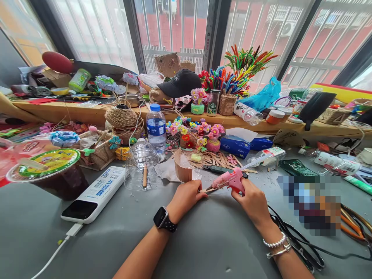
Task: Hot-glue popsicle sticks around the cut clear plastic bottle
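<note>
My right hand (pixel 252 199) is wrapped round the handle of a pink hot glue gun (pixel 228 180), a clear glue stick poking out of its back end. The gun's nozzle points left and meets a thin wooden craft stick (pixel 207 190). My left hand (pixel 187 197), with a black watch at the wrist, pinches that stick between thumb and fingers. Just behind the left hand stands a small upright piece made of wooden sticks (pixel 182 167); whether the hand touches it I cannot tell. Loose craft sticks (pixel 222 159) lie in a pile beyond the gun.
A sealed drink cup (pixel 65 182), a white power bank (pixel 95 193) and a cut clear plastic bottle (pixel 141 166) stand to the left. A water bottle (pixel 156 130) and crocheted flowers (pixel 215 133) stand behind. Black cable (pixel 302 248) and orange-handled tools (pixel 353 226) lie at right.
</note>
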`<act>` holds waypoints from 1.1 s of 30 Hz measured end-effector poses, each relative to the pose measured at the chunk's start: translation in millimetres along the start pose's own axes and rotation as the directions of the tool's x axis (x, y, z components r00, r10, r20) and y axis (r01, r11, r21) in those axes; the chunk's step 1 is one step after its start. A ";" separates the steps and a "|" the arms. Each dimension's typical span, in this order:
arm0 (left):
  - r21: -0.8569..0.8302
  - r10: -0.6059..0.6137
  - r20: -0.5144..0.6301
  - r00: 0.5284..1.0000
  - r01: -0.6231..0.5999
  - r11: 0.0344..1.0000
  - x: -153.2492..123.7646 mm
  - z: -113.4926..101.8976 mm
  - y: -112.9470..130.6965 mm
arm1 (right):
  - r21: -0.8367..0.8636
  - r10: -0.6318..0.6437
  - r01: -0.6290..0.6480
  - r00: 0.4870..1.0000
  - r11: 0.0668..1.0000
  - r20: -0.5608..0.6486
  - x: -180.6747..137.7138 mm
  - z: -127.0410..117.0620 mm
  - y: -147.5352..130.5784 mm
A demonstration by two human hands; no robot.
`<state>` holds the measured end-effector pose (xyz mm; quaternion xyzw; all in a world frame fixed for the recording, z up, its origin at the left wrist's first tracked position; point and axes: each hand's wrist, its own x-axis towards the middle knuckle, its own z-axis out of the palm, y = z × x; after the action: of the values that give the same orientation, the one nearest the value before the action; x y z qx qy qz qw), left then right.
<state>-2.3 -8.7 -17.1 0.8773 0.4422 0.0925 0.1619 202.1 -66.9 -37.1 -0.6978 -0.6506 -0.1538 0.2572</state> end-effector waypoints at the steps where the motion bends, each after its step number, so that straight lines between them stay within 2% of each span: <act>1: 0.000 -0.002 0.001 1.000 0.002 1.000 0.0 -0.2 0.2 | -0.004 -0.006 0.006 1.000 1.000 -0.007 -0.1 0.0 0.0; 14: -0.017 -0.016 0.009 1.000 0.016 1.000 0.2 -0.3 0.6 | -0.018 -0.054 0.053 0.998 0.998 -0.033 -0.2 1.3 1.0; 33: -0.017 -0.024 0.009 1.000 0.024 1.000 -0.1 -1.5 1.6 | -0.034 -0.049 0.047 0.997 0.998 -0.059 -0.4 1.9 1.4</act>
<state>-1.6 -9.4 -15.1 0.8708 0.4514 0.0905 0.1722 203.2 -66.2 -39.0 -0.6813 -0.6565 -0.1911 0.2614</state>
